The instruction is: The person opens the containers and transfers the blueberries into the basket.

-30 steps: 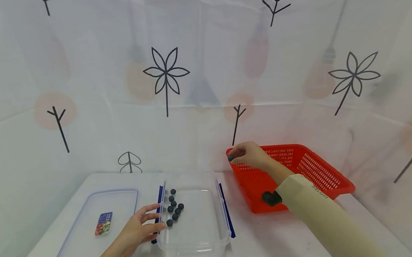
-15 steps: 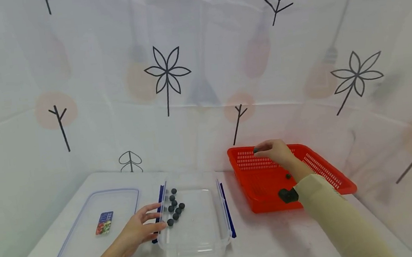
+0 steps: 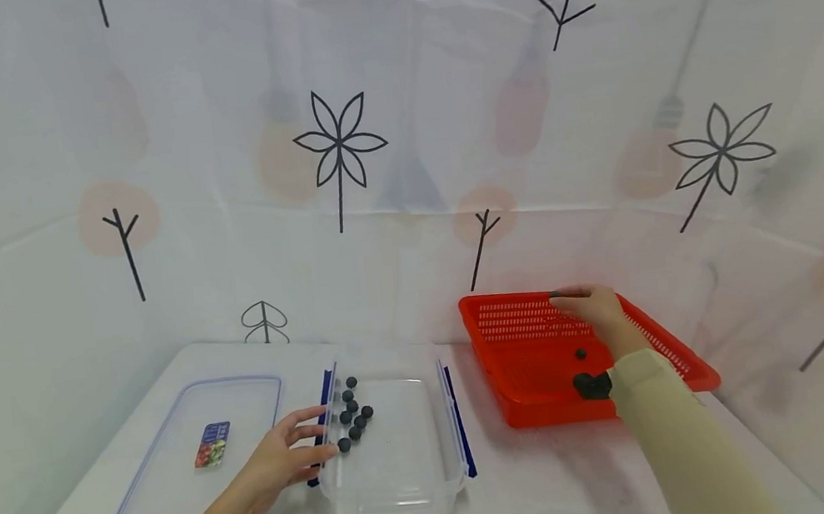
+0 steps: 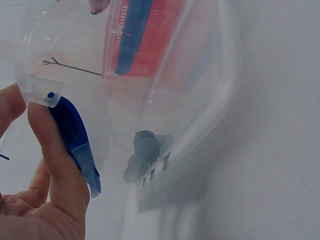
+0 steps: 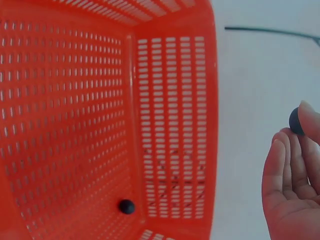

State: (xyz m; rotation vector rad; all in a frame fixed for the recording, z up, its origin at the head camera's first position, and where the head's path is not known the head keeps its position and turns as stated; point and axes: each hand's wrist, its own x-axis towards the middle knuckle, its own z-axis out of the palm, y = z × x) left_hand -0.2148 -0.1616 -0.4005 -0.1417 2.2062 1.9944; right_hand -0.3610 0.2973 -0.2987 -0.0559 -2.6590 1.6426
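My right hand (image 3: 603, 316) is over the back part of the red perforated basket (image 3: 537, 408), pinching a dark blueberry (image 5: 294, 122) between thumb and fingertips. Another blueberry (image 5: 127, 206) lies on the basket floor. On the left, my left hand (image 3: 275, 464) touches the side of a clear plastic container (image 3: 404, 434) with spread, fairly straight fingers. Its fingertips are at the rim, beside a blue side latch (image 4: 77, 140) that hangs down in the left wrist view. Several blueberries (image 3: 355, 434) lie along the container's left inner side.
A clear lid (image 3: 137, 478) with a blue-edged seal lies flat at the left of the white table, a colourful label (image 3: 212, 445) on it. Another blue latch (image 3: 460, 419) hangs on the container's right side. A printed cloth (image 3: 399, 275) stands behind everything.
My right hand has moved right with its blueberry, from the basket's left back corner to over its back part. The blueberry on the basket floor has come into sight. My left hand has stayed put.
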